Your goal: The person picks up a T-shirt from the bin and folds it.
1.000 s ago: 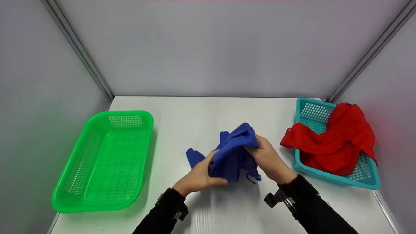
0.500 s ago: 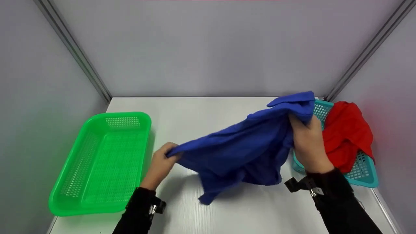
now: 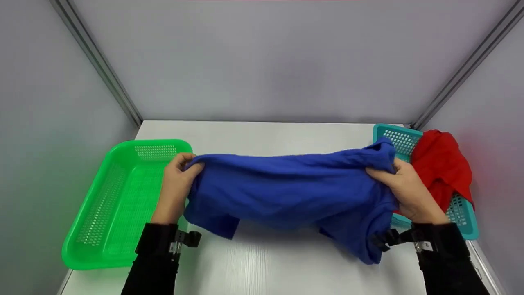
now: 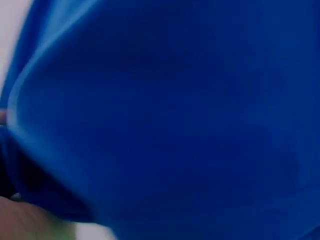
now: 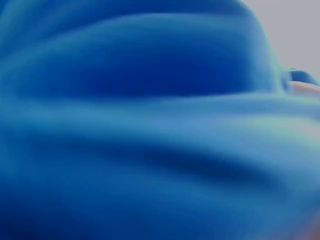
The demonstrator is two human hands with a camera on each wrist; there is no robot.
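Observation:
A blue garment (image 3: pixel 286 184) is stretched sideways above the white table, its lower parts hanging in folds; its exact kind is unclear. My left hand (image 3: pixel 177 180) pinches its upper left corner between thumb and fingers, over the right side of the green basket. At the upper right end, my right hand (image 3: pixel 409 190) grips a bunched part, thumb on the near side. Blue fabric (image 4: pixel 190 125) fills most of the left wrist view, with a bit of hand at the lower left edge. The right wrist view is nearly covered by blurred blue folds (image 5: pixel 150 150).
On the left stands a green perforated basket (image 3: pixel 88 196). A teal basket (image 3: pixel 466 221) at the right holds a red cloth (image 3: pixel 444 168), partly hidden behind my right hand and the blue garment. Grey walls (image 3: pixel 262 61) rise at the back and both sides of the table.
The blue garment went from a bundle between both hands to stretched out wide. My left hand moved left and up, my right hand moved right. The garment now hangs nearly level.

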